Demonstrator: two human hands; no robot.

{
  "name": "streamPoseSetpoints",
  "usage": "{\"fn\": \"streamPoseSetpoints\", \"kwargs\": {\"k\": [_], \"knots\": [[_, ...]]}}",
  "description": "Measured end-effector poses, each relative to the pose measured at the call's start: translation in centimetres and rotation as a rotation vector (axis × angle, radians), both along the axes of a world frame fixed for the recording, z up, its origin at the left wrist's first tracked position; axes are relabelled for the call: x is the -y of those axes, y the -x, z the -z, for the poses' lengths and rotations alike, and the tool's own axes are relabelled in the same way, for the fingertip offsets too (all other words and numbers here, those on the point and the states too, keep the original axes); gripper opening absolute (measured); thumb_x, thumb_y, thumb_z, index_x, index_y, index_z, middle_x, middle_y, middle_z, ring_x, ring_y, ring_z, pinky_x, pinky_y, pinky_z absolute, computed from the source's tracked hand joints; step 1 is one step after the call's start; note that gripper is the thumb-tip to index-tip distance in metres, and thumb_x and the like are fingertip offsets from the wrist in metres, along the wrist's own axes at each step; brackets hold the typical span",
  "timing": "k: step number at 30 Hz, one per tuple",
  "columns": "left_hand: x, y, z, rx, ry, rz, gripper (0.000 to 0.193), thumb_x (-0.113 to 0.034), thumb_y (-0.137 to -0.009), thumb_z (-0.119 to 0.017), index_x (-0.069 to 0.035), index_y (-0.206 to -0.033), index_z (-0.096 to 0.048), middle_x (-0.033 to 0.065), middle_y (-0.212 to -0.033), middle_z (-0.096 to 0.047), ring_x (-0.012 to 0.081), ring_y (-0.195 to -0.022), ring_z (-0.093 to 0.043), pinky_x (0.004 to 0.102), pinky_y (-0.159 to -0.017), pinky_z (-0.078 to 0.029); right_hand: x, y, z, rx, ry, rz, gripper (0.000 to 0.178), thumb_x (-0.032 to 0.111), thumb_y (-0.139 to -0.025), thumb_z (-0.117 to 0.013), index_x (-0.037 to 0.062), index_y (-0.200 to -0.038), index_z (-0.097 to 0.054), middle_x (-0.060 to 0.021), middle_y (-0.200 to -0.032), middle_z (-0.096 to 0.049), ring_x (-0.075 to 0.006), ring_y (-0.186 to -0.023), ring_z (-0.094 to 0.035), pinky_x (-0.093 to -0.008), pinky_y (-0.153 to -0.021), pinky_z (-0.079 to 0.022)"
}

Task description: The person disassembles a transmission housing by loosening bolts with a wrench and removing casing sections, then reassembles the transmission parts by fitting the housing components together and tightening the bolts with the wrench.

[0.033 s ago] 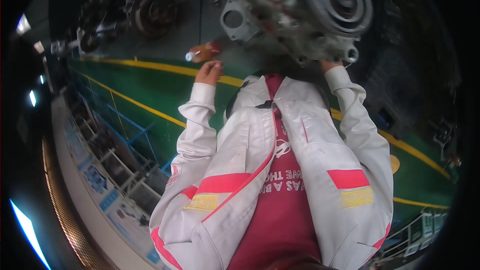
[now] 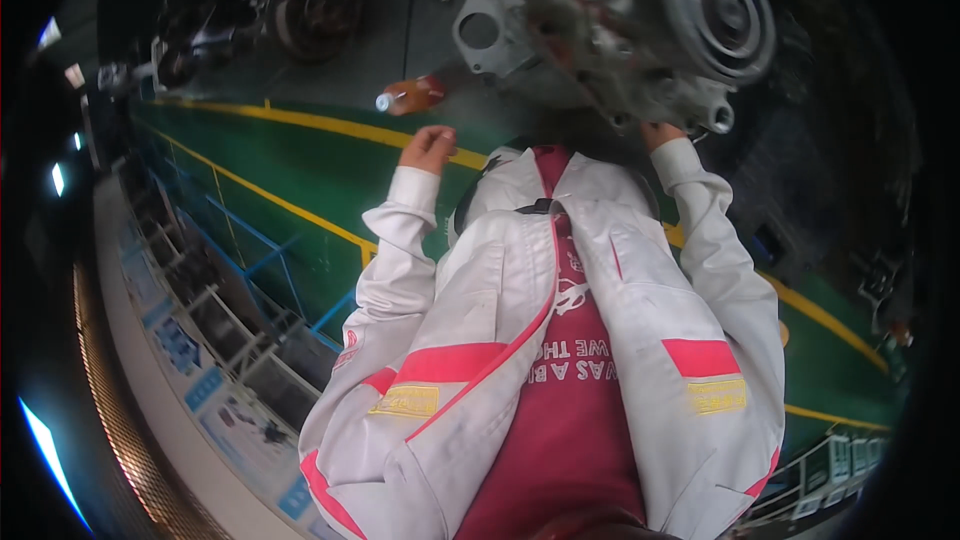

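A grey metal engine [image 2: 600,50] with a large round grooved pulley [image 2: 725,15] stands in front of me, slightly blurred. My right hand [image 2: 660,134] reaches up against its lower edge, beneath a round-holed lug [image 2: 719,116]. The engine hides most of those fingers, so their grip does not show. My left hand [image 2: 430,148] hangs left of the engine, apart from it, with fingers curled together. Whether anything small is inside them is hidden. Just beyond this hand lies a bottle of orange-brown liquid [image 2: 412,95] with a pale cap, on its side. A flat flange with a round opening [image 2: 484,32] juts from the engine's left.
Dark machine parts [image 2: 315,15] sit at the far left on a dark surface. Yellow lines [image 2: 300,121] cross the green floor [image 2: 290,155]. A blue rail [image 2: 265,260] and a board with pictures [image 2: 230,410] run along the left. White railings [image 2: 830,475] stand at lower right.
The engine and its pulley appear farther right, the pulley also slightly lower. My left hand has shifted a little right; my right hand stays by the engine's lower edge.
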State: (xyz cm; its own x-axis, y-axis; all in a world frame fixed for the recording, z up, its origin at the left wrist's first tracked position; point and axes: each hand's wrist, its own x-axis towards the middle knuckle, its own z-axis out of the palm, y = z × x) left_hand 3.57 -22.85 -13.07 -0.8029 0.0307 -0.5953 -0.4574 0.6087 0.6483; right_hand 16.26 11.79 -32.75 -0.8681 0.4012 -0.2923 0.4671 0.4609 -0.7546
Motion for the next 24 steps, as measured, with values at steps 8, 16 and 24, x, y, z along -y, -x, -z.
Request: {"fn": "streamPoseSetpoints", "kwargs": {"k": [8,16,24], "knots": [[0.3,-0.2,-0.3,-0.110,-0.266,0.133,0.015,-0.011,-0.086,-0.061,-0.002,-0.098,-0.062,0.0095,-0.096,-0.062,0.0178,-0.088,-0.060,0.0282,-0.080,-0.048,10.9,2.1,-5.6,0.289,0.250,-0.485,0.032,0.027,-0.083,-0.063,0.0028,-0.103,-0.059,-0.0177,-0.096,-0.064,-0.0309,-0.086,-0.062,-0.0377,-0.079,-0.048],[7.1,25.9,2.7,-0.337,0.027,0.898,0.039,-0.003,-0.077,-0.067,-0.008,-0.114,-0.058,0.0136,-0.113,-0.059,0.0273,-0.095,-0.062,0.0351,-0.085,-0.050,23.7,12.2,-14.1,0.203,0.262,-0.259,0.030,0.026,-0.084,-0.061,0.0019,-0.102,-0.059,-0.0157,-0.098,-0.061,-0.0313,-0.092,-0.057,-0.0374,-0.081,-0.046],[-1.5,34.6,21.0,-0.438,0.483,1.394,0.102,-0.021,-0.058,-0.083,-0.030,-0.142,-0.026,0.0203,-0.137,-0.031,0.0410,-0.115,-0.045,0.0475,-0.090,-0.046,25.5,6.5,-10.1,0.463,0.048,0.212,0.030,0.027,-0.081,-0.065,0.0043,-0.100,-0.062,-0.0169,-0.097,-0.063,-0.0333,-0.092,-0.059,-0.0386,-0.082,-0.047]]}}
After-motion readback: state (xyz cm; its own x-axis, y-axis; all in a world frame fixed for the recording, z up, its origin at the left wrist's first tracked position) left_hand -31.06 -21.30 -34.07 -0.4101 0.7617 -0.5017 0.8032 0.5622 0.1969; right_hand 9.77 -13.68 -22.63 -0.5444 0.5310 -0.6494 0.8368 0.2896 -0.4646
